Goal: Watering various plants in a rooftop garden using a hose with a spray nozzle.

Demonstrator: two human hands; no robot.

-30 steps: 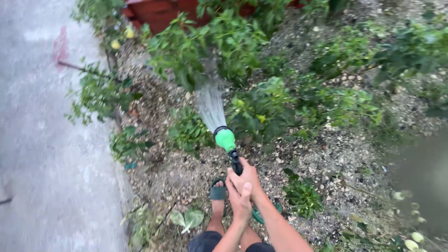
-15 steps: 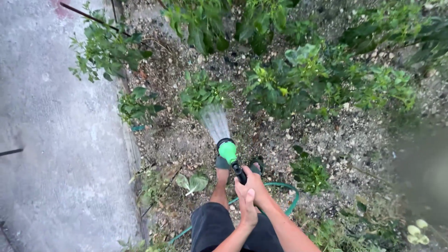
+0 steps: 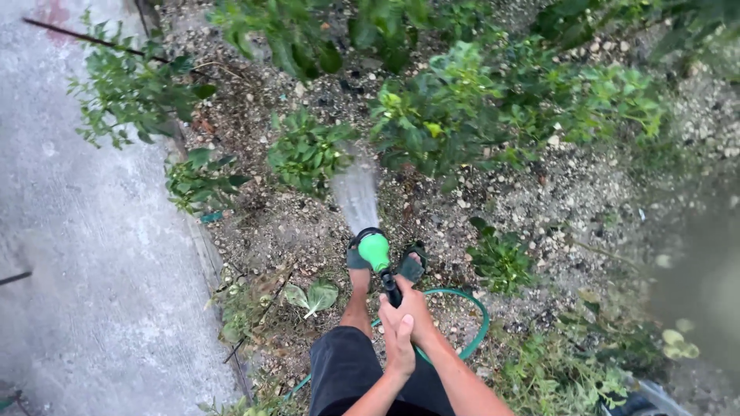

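Both hands on the spray nozzle (image 3: pixel 375 251): right hand (image 3: pixel 412 308) clenched round its black handle, left hand (image 3: pixel 398 339) wrapped over the right. Nozzle sits above the sandalled feet, mid garden bed (image 3: pixel 555 192). Judgement: keep the spray (image 3: pixel 356 192) low, at the small plant (image 3: pixel 308 154) base, sweep slowly, mind the hose (image 3: pixel 474 308) looped behind the feet.

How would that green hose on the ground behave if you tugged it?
The green hose lies in a loose curve behind the feet, so it probably bends easily rather than staying stiff. Water sprays from the nozzle, so it is likely full and heavier. It might snag on gravel and plants.
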